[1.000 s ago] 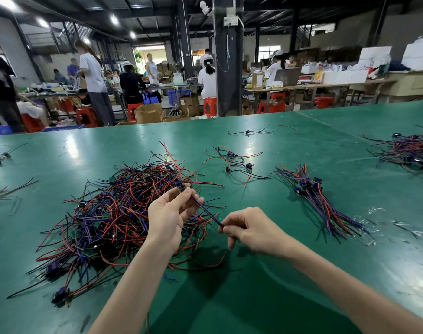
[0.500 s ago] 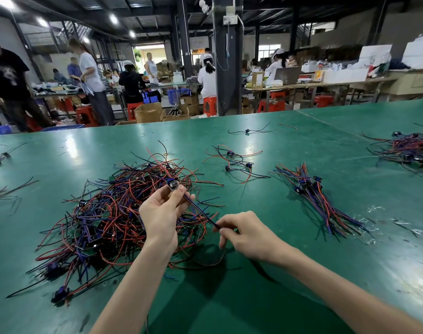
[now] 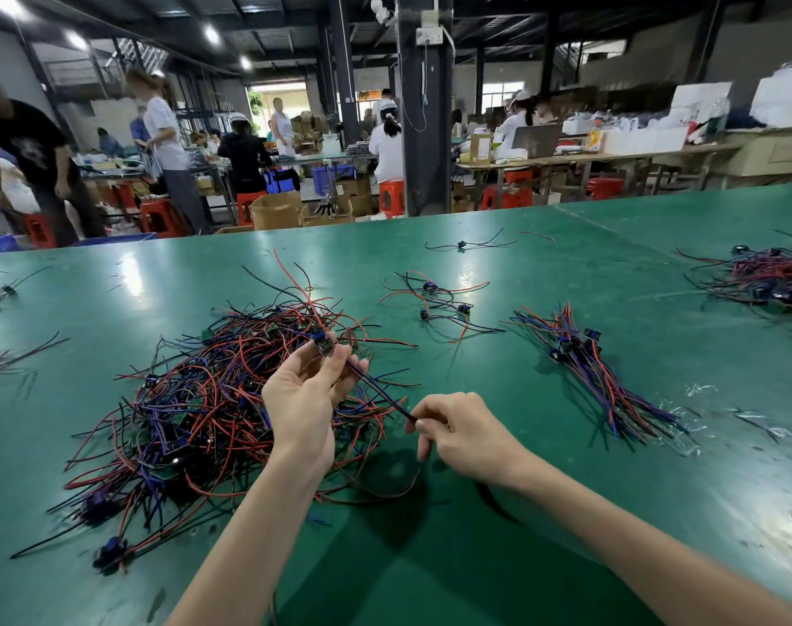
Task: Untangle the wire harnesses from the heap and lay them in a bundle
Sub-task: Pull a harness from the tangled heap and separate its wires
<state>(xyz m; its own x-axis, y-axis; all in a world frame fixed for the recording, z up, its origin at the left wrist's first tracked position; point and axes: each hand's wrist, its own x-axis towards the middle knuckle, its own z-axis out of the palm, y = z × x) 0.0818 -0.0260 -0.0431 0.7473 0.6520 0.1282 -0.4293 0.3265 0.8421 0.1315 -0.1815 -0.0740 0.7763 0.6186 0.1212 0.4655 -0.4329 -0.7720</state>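
1. The left hand (image 3: 301, 399), at frame centre, pinches the connector end of one wire harness (image 3: 376, 390) between thumb and fingertips, just above the heap (image 3: 195, 399).
2. The right hand (image 3: 464, 433), lower right of the left, pinches the harness's other end. The wires run straight between the two hands.
3. The heap lies centre-left on the green table (image 3: 475, 558), and the laid bundle (image 3: 584, 359) lies right of centre, well apart from it.
4. The label on the cardboard box (image 3: 481, 149), upper right of centre, is too blurred to read.

I log this as a factory assembly floor: a long green worktable (image 3: 611, 273) strewn with a heap of wire harnesses (image 3: 195, 399) and a sorted bundle (image 3: 588, 368); behind it, workers (image 3: 387, 146) seated at benches (image 3: 611, 152) on red stools (image 3: 392, 196); cardboard boxes (image 3: 274, 212) on the floor. Steel pillar (image 3: 423, 128), exposed roof beams (image 3: 498, 20) and ceiling lights (image 3: 211, 33) overhead.
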